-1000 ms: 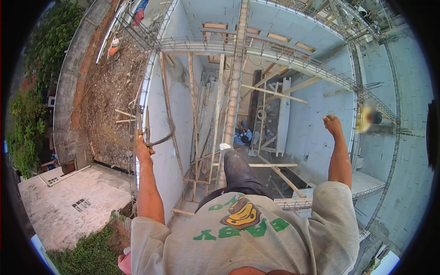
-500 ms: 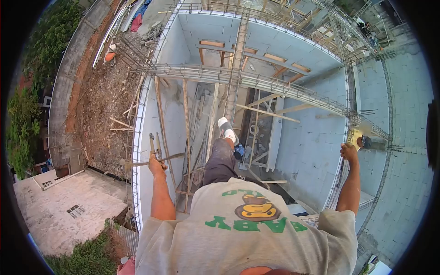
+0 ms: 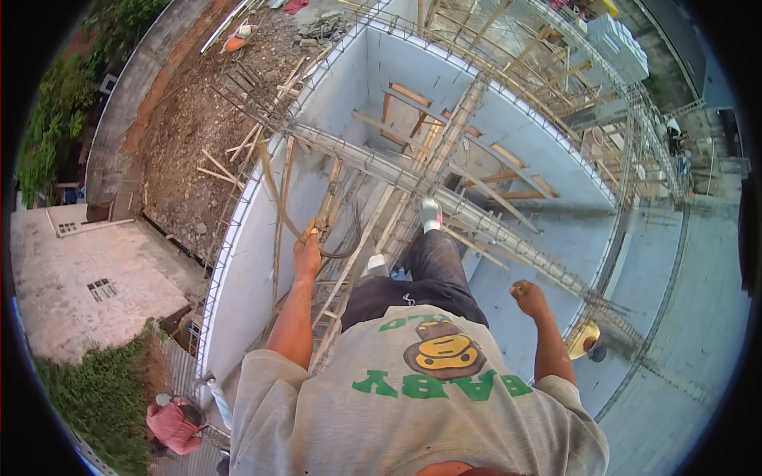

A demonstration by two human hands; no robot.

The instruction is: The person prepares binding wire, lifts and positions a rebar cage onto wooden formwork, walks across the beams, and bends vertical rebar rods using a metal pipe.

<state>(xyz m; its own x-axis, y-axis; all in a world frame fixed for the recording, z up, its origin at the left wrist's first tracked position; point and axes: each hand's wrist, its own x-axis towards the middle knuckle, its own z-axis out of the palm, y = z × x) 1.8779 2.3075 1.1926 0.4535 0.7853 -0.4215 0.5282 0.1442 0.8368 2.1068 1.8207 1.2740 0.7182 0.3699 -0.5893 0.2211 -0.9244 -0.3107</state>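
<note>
My left hand [image 3: 307,246] is closed around a metal tool with long handles, and a dark curved strip or cable [image 3: 279,194] runs beside it. My right hand [image 3: 529,299] is raised out to the side with its fingers curled; whatever may be in it is too small to make out. Between my arms, my two feet in pale footwear stand on a narrow beam [image 3: 386,232] high above the floor. The forward foot [image 3: 430,214] is near the crossing with a rebar-caged beam [image 3: 508,238].
Pale block walls [image 3: 246,262] topped with rebar surround deep rooms with timber props. A person in red [image 3: 173,426] is at the lower left, another in yellow [image 3: 583,339] at the right. Rubble and an orange wheelbarrow [image 3: 236,41] lie upper left.
The view has turned and moved forward along the beam. One foot has come up near the beam crossing. My right hand has swung lower and inward, while the tool stays in my left.
</note>
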